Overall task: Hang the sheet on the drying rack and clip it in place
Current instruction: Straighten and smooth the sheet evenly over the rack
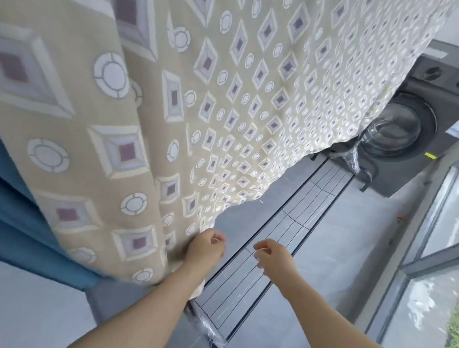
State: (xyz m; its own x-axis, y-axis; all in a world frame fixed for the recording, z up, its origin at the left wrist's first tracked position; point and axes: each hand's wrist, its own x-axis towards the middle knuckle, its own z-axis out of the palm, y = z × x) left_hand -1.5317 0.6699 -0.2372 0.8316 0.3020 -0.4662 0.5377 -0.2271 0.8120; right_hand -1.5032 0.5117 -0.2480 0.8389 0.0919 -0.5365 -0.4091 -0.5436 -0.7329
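The sheet (173, 104) is already up and hangs in a big drape to the left of the person and ahead of them. Its free edge cuts diagonally across the drying rack (286, 230). The rack's long axis runs away from the person toward the washing machine (411, 130), and the near-right stretch of wires is bare.

The left hand (206, 245) is the one on the job - it's right at the sheet's near edge with fingers curled, and it looks like it's pinching the fabric. The right hand (273, 256) hovers just beside it over the bare wires, loosely curled, with nothing visible in it.

So the cloth lies left of both hands, and spreading it probably means a pull rightward across the wires. There's room on that side before the window (446, 225). The blue curtain (13, 215) crowds the left. No clips in view - clipping isn't done yet.
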